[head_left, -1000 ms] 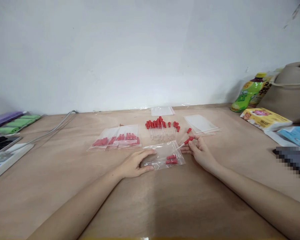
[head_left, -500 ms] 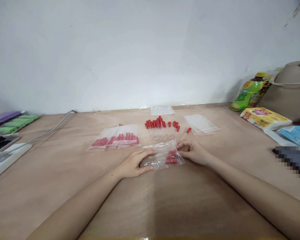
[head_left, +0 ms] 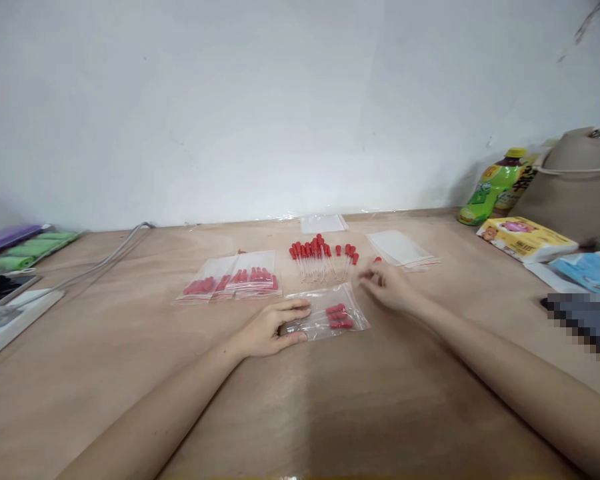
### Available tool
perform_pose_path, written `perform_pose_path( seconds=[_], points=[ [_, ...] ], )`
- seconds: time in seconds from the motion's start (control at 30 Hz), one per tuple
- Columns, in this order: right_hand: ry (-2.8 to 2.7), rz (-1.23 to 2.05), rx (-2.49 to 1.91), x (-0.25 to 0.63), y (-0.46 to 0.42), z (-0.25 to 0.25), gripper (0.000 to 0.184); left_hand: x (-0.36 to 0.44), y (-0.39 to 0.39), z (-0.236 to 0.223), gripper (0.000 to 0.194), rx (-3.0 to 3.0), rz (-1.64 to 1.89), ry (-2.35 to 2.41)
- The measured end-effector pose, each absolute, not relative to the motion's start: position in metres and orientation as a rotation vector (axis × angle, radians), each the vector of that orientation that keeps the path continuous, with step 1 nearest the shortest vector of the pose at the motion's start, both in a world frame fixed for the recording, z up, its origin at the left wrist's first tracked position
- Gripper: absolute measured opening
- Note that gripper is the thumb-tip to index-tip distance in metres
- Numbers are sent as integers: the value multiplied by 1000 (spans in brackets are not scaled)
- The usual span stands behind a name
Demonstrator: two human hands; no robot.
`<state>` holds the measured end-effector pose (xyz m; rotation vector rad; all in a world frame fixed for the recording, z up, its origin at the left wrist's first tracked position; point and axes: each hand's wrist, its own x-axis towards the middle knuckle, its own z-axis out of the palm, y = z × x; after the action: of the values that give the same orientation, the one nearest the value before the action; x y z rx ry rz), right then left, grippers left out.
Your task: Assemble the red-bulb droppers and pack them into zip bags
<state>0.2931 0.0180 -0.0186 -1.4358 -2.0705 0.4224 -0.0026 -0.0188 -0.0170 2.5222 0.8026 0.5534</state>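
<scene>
My left hand (head_left: pixel 273 327) lies on the left end of a clear zip bag (head_left: pixel 330 317) and pinches its edge between thumb and fingers. Three red-capped droppers lie inside the bag. My right hand (head_left: pixel 387 288) hovers just past the bag's right corner, blurred by motion, fingers loosely curled near a single loose dropper (head_left: pixel 377 261). A row of several loose red-capped droppers (head_left: pixel 323 257) lies beyond the bag.
Filled bags of droppers (head_left: pixel 233 280) lie to the left. A stack of empty zip bags (head_left: pixel 400 248) sits at the right, another bag (head_left: pixel 323 223) by the wall. A green bottle (head_left: pixel 490 187), a yellow packet (head_left: pixel 525 239) and a power strip (head_left: pixel 15 317) stand at the sides.
My right hand slid a dropper into the bag, let it go, and has moved up and away towards the loose dropper. My left hand has stayed on the bag.
</scene>
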Motion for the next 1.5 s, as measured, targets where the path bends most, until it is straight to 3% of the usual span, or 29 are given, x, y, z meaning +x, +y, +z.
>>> perform_pose_path(
  seconds=[0.13, 0.33, 0.5, 0.9, 1.03, 1.23, 1.5],
  points=[
    [-2131, -34, -1704, 317, 53, -15, 25, -4, -19, -17, 38, 2483, 568, 791],
    [-2531, 107, -1310, 337, 74, -12, 18, -5, -21, -16, 32, 2442, 564, 766],
    [-2503, -32, -1236, 345, 58, -4, 16, -3, -21, -19, 36, 2456, 613, 775],
    [-2613, 108, -1157, 332, 15, 5, 17, -4, -21, -17, 40, 2504, 593, 788],
    [-2593, 128, -1036, 314, 8, 0, 19, -4, -23, -14, 53, 2522, 554, 847],
    [-2587, 442, -900, 305, 0, 0, 22, -5, -23, -13, 56, 2526, 519, 885],
    [-2299, 729, -1061, 309, 2, -14, 18, -4, -24, -13, 55, 2520, 524, 893]
  ],
)
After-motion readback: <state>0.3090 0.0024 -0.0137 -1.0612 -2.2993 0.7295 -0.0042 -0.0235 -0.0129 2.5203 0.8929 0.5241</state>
